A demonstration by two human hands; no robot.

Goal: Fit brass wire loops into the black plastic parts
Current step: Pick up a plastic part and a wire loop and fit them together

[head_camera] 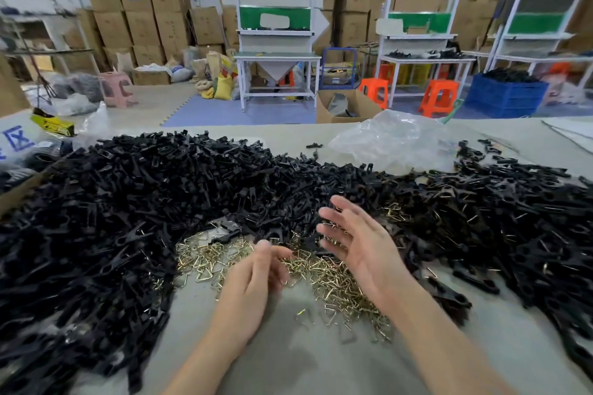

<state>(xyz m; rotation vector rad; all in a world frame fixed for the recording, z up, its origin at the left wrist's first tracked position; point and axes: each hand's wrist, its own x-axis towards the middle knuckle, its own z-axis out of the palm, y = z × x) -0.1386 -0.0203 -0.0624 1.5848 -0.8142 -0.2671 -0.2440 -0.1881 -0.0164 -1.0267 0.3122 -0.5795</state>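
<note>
A big heap of black plastic parts [134, 202] covers the left and middle of the grey table [288, 359]. A second heap of black parts with wire loops in them [513, 218] lies on the right. Between them spreads a pile of brass wire loops [324, 272]. My left hand [253, 285] hovers over the near left side of the loops, fingers curled; whether it holds a loop I cannot make out. My right hand [359, 244] is raised above the loops, fingers spread, palm facing left, holding nothing.
A crumpled clear plastic bag [394, 138] lies at the table's far side. A yellow object [53, 125] sits at the far left. Beyond the table stand workbenches [276, 54], orange stools [439, 96], a blue crate [507, 96] and stacked cardboard boxes [134, 16].
</note>
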